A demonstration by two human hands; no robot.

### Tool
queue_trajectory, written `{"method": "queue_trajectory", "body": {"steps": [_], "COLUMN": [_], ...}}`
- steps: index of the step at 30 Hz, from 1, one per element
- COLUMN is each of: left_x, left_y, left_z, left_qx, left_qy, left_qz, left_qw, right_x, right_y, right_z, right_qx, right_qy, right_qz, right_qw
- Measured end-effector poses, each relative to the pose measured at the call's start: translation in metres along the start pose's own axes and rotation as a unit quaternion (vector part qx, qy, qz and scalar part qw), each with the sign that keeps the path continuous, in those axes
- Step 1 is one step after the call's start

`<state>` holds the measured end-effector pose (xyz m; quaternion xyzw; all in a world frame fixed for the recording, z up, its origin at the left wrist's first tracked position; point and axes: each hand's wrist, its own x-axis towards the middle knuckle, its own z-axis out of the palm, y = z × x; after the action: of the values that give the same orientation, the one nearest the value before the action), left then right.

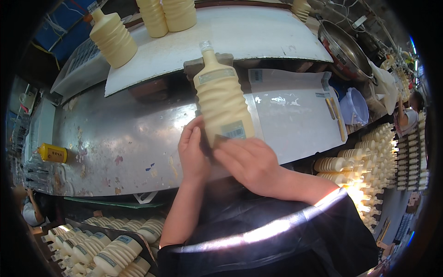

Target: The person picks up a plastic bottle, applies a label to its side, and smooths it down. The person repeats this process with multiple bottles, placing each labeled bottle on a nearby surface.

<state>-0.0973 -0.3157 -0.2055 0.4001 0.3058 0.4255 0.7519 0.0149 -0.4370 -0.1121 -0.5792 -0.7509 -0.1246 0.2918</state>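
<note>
A cream-coloured, wavy-sided bottle (224, 104) lies in front of me, its clear-topped neck pointing away and propped on a greyish block (224, 58). One grey-green label sits at its shoulder, another with a barcode (234, 131) near its base. My left hand (193, 154) grips the bottle's lower left edge, thumb up. Across the base end lies my right hand (249, 161), its fingers held together and slightly blurred. A small dark piece (219, 140) shows at those fingertips against the bottle; what it is cannot be made out.
Beyond the metal worktop (101, 138), a white board (258, 32) carries several cream bottles (113, 39). At right are a white sheet (295, 106), blue bucket (354, 107) and large pan (345, 46); at left, a yellow bottle (52, 153). Many bottles (117, 254) are stacked below. Other people are farther off.
</note>
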Motion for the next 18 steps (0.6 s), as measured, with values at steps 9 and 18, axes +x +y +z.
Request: {"method": "queue_trajectory", "body": {"steps": [9, 18], "left_x": [-0.005, -0.004], "left_y": [0.001, -0.017], "left_z": [0.008, 0.021], "left_qx": [0.04, 0.432], "left_qy": [0.009, 0.022], "left_qz": [0.016, 0.217], "left_qw": [0.999, 0.875], "right_x": [0.0, -0.019], "right_y": [0.018, 0.032], "right_z": [-0.006, -0.002], "right_qx": [0.037, 0.089], "right_qy": [0.035, -0.003], "right_qz": [0.205, 0.428], "right_qw": [0.978, 0.899]}}
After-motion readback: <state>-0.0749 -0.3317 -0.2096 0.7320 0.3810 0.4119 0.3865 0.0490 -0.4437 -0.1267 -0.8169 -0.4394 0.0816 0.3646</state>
